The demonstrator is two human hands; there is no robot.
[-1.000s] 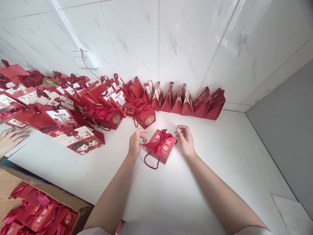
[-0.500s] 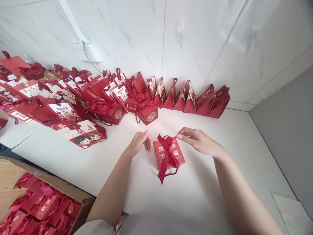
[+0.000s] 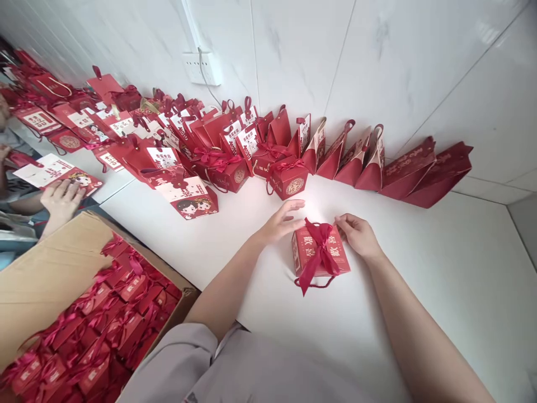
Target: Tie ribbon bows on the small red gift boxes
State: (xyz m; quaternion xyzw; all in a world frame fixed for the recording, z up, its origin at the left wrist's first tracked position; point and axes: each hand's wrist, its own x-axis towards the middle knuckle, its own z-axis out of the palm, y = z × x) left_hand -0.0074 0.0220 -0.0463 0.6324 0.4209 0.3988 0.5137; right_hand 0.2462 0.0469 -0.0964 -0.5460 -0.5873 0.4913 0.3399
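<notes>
In front of me on the white table lies a red gift box (image 3: pixel 340 253) with pale printed characters. A dark red ribbon (image 3: pixel 321 254) is tied in a bow over its top, and a twisted cord handle (image 3: pixel 321 284) loops out on the near side. My left hand (image 3: pixel 280 224) is by the far left corner, fingers spread and thumb close to the box edge. At the far right corner my right hand (image 3: pixel 359 235) has thumb and fingers pinched together; what they grip, if anything, is too small to name.
Red gift boxes and bags (image 3: pixel 289 180) stand in rows along the tiled wall. A cardboard carton (image 3: pixel 54 268) full of ribboned red boxes sits at left. Beyond it another person's hand (image 3: pixel 62 198) touches a red and white box. A socket (image 3: pixel 202 68) with a cable is on the wall.
The view has swung left, bringing another person and more of the carton into sight. My left hand has come to the box's far edge with fingers spreading. My right hand has stayed by its corner.
</notes>
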